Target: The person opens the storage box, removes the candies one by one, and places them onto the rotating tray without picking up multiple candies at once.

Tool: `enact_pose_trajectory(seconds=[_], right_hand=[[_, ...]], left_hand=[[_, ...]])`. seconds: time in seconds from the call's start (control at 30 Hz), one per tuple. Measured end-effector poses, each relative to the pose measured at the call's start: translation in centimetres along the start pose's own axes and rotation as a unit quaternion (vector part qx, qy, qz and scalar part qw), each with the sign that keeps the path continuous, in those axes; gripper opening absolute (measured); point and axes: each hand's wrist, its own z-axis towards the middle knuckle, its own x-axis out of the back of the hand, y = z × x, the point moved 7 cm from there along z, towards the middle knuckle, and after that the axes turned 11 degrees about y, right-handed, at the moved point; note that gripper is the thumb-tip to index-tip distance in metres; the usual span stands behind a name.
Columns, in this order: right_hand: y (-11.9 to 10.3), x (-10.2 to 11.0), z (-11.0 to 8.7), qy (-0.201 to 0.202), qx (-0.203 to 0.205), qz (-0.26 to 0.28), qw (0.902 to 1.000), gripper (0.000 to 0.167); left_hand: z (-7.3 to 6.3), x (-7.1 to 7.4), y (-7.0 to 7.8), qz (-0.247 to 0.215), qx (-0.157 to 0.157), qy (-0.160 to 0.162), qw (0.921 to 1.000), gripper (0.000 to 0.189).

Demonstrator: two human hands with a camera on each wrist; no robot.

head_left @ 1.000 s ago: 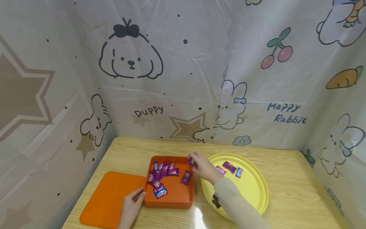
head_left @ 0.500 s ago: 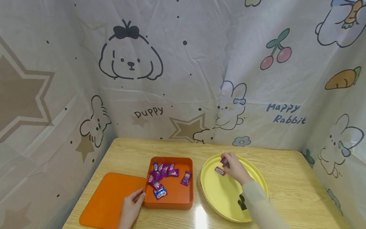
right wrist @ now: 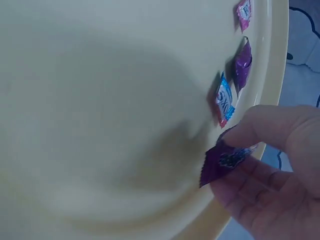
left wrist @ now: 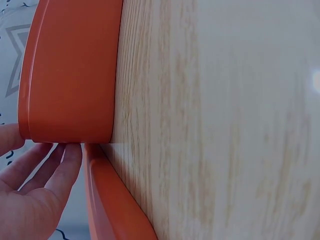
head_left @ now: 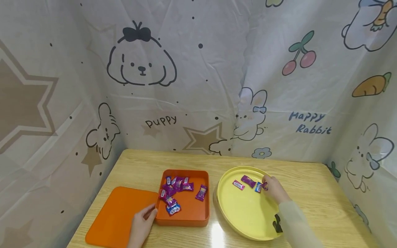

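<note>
Purple shiny-wrapped candy (right wrist: 220, 159) — pinched between thumb and fingers of right hand (right wrist: 285, 165). Found at the far right edge of a round yellow rimmed tray (head_left: 245, 217), just beside a small blue candy (head_left: 258, 187) with white lettering. Contact with tray: unable to tell. Further left along the same far edge, in a loose row: one purple twisted-end candy (head_left: 248, 181), then one pink candy (head_left: 238, 185) with white lettering.

Left hand (head_left: 142, 223): grasping nothing, fingers extended, tips against the left wall of a square open-topped orange box (head_left: 182, 222), near its front corner. Inside the box: a cluster of mostly purple candies (head_left: 178, 184) along the left and far sides, a blue-wrapped candy (head_left: 173, 209) at its front, a single purple candy (head_left: 201, 193) apart near the right wall.

Just left of the box — a flat orange round-cornered panel (head_left: 124, 210), partly covered by left hand. All on a light wood-grain table (head_left: 310, 196), before a pale cartoon-printed curtain (head_left: 198, 69).
</note>
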Motion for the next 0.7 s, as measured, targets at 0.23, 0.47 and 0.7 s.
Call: enact_pose_trajectory(seconds=[0.23,0.47,0.7], right_hand=[[1.5,-0.9,-0.4,-0.043,-0.054,-0.022,0.9974,0.025],[1.7,-1.1,-0.9,-0.038,-0.055,-0.034,0.9972,0.025],[1.6,-1.3,-1.0,-0.033,-0.051,-0.045,0.9972,0.021]], left_hand=[[0.0,0.1,0.0,0.001,0.002,0.0,1.0,0.036],[-0.1,0.0,0.1,0.004,-0.004,0.002,1.0,0.035],[0.0,0.0,-0.1,0.005,0.001,-0.002,1.0,0.035]])
